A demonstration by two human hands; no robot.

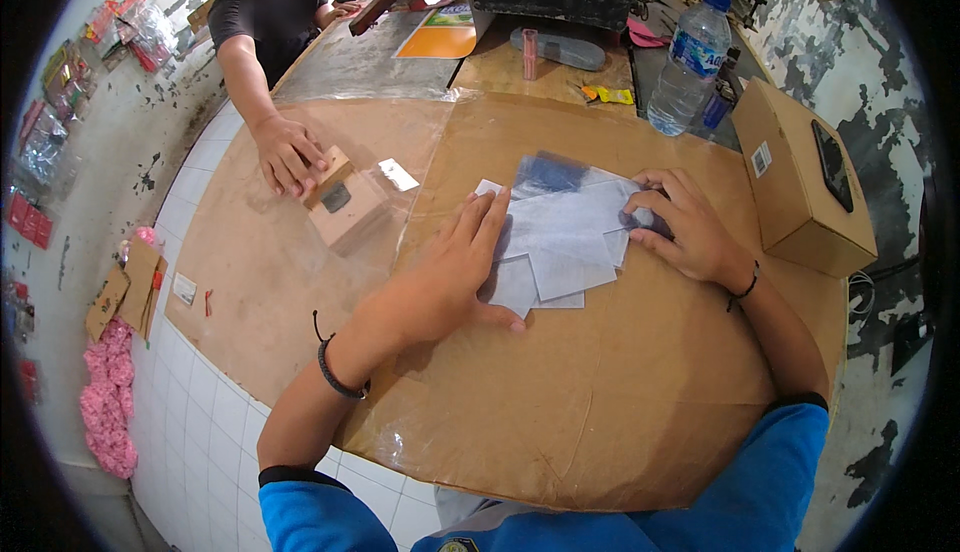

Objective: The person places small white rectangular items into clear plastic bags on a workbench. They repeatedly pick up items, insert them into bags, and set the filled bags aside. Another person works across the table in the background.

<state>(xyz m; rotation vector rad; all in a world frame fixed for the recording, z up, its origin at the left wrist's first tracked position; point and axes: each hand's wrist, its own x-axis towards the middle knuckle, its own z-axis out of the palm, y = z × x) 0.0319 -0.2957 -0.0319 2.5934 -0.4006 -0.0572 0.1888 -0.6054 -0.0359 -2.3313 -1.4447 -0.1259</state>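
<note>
A loose pile of thin, whitish translucent sheets lies on the brown cardboard table cover between my hands. A darker bluish sheet shows at the pile's far edge. My left hand rests flat along the left side of the pile, fingers stretched forward and thumb spread out. At the right side, my right hand has its fingers and thumb curled around a small grey, dark thing, mostly covered by the fingers, whose kind I cannot make out.
Across the table a co-worker's hand touches a small cardboard box with a dark patch. A water bottle and a carton with a phone on it stand right. A yellow wrapper lies at the back.
</note>
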